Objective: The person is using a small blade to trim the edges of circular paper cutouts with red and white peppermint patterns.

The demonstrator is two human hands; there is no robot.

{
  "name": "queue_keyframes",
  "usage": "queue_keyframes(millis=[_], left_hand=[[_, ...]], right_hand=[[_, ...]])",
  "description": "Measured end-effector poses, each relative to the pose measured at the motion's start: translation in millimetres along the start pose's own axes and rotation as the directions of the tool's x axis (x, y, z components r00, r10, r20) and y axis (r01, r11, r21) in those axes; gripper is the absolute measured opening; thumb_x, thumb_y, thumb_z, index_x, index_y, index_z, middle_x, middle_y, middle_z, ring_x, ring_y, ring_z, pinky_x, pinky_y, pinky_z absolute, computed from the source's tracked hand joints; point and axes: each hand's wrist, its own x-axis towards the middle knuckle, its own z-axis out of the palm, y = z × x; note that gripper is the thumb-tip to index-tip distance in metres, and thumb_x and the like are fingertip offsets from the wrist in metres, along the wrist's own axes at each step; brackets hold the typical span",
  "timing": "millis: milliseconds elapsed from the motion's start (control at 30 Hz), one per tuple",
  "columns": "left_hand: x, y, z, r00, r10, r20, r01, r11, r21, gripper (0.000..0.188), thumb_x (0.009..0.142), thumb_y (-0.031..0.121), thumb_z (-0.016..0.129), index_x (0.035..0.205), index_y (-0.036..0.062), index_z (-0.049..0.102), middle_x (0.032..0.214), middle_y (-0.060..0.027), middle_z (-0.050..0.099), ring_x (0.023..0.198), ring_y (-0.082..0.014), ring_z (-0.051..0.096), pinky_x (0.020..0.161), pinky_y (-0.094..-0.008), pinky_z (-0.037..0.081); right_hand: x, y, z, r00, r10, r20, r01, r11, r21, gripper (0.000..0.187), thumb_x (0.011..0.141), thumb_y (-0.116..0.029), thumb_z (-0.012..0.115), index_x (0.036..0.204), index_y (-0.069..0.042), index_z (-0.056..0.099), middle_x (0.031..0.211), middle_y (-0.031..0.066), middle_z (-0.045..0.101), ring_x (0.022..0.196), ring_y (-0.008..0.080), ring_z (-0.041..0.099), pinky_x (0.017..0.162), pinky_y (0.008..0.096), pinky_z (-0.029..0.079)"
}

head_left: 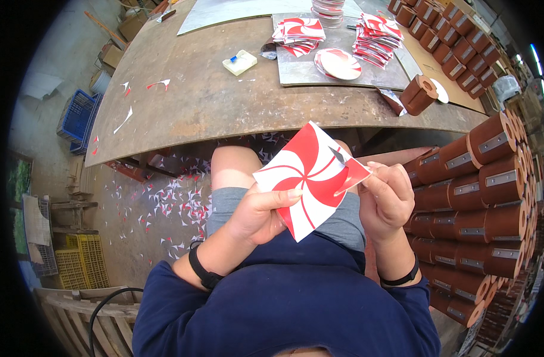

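Note:
A square sheet [301,178] with a red-and-white swirl is held up over my lap, one corner toward the table. My left hand [257,214] grips its lower left side, with the thumb lying on top and the fingers behind. At the right corner my right hand [388,199] is closed around scissors, whose dark pointed blade [338,156] crosses the upper right edge. The handles are hidden in my fingers. Beside the blade the sheet's corner is bent and shiny.
Swirl-printed sheet stacks [298,33] and round cut pieces [338,63] lie on a grey board. A brown cylinder [419,95] stands near the table's edge. Stacked brown cylinders [462,184] crowd my right side. Scraps [176,202] litter the floor; blue crates [79,119] stand left.

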Motion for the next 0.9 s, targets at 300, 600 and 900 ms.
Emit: queue_keyframes(millis=[300, 600, 900], left_hand=[[-1.8, 2.5, -0.2, 0.998, -0.05, 0.023, 0.049, 0.997, 0.056, 0.046, 0.07, -0.005, 0.055, 0.113, -0.0056, 0.037, 0.106, -0.015, 0.051, 0.097, -0.0218, 0.053, 0.083, -0.0327, 0.044], [-3.8, 6.5, -7.3, 0.989, -0.122, 0.08, 0.112, 0.987, 0.112, 0.048, 0.067, -0.009, 0.054, 0.112, -0.0047, 0.04, 0.103, -0.0134, 0.053, 0.095, -0.0202, 0.054, 0.081, -0.0312, 0.044], [-5.5, 7.7, -8.4, 0.986, -0.133, 0.105, 0.115, 0.98, 0.162, 0.049, 0.066, -0.009, 0.057, 0.112, -0.005, 0.041, 0.102, -0.0131, 0.054, 0.094, -0.0192, 0.054, 0.08, -0.0304, 0.045]], right_hand=[[-0.2, 0.6, -1.8, 1.0, 0.031, -0.004, -0.031, 0.997, 0.07, 0.028, 0.053, 0.013, 0.057, 0.077, -0.001, 0.059, 0.069, 0.0076, 0.055, 0.057, 0.0196, 0.05, 0.048, 0.0253, 0.039], [-5.0, 1.9, -4.1, 0.996, 0.09, 0.024, -0.093, 0.979, 0.183, 0.03, 0.055, 0.013, 0.057, 0.08, -0.003, 0.061, 0.067, 0.0072, 0.054, 0.056, 0.018, 0.049, 0.048, 0.0244, 0.038], [-6.9, -2.8, -7.8, 0.982, 0.176, 0.064, -0.187, 0.951, 0.245, 0.026, 0.057, 0.012, 0.06, 0.079, -0.003, 0.061, 0.066, 0.0063, 0.054, 0.056, 0.0167, 0.048, 0.048, 0.0237, 0.038]])
